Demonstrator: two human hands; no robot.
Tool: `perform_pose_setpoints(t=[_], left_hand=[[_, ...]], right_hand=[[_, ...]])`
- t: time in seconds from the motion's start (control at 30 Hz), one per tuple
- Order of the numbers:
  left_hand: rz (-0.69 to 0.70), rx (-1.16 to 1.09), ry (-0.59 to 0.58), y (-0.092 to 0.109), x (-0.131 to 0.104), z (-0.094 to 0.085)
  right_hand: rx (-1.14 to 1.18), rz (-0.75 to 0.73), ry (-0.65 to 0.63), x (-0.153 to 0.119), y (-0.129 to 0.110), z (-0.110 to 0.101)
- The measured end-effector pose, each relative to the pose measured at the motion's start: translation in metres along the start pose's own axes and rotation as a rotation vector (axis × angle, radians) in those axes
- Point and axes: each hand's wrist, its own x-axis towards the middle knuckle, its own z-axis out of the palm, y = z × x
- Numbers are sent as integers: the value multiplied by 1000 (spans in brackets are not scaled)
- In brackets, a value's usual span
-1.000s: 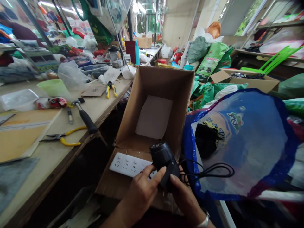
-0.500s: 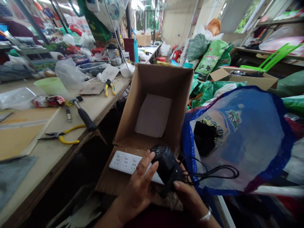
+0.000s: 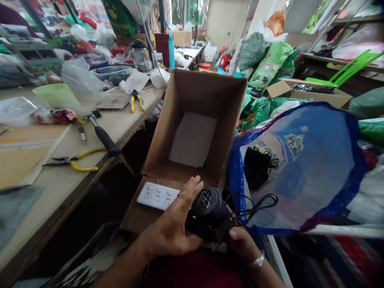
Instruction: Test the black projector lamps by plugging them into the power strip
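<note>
A small black spotlight (image 3: 210, 208) with a round, faceted front and a bracket is held low in front of me, its face tilted up. My right hand (image 3: 243, 241) grips it at the bracket side, thumb on the near edge. Black cord (image 3: 261, 203) loops out to the right of that hand. My left hand (image 3: 177, 226) is beside the spotlight's left side, fingers stretched out and thumb apart; whether it touches the housing I cannot tell. Partly behind this hand lies a white power strip (image 3: 157, 195) on a cardboard flap (image 3: 136, 218).
Beyond my hands a cardboard box (image 3: 207, 90) gapes towards me. At right, a blue-rimmed bag (image 3: 324, 160) contains black corded items (image 3: 256, 168). The workbench (image 3: 75, 192) at left bears yellow-handled pliers (image 3: 81, 160), a hammer (image 3: 103, 136) and more pliers (image 3: 136, 100).
My left hand's fingers have straightened and come off the spotlight's front. The spotlight has turned its face further up towards me, and the cord loop has shifted left.
</note>
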Motion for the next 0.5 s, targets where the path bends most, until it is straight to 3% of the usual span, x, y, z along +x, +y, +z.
perform_pose_setpoints(t=[0.1, 0.23, 0.5], left_hand=[[-33, -60, -70, 1, 7, -4], [-69, -58, 11, -3, 13, -7], [-547, -640, 89, -32, 14, -9]], right_hand=[[-32, -3, 11, -2, -3, 5], [-91, 25, 79, -5, -10, 19], [-24, 199, 299, -5, -16, 31]])
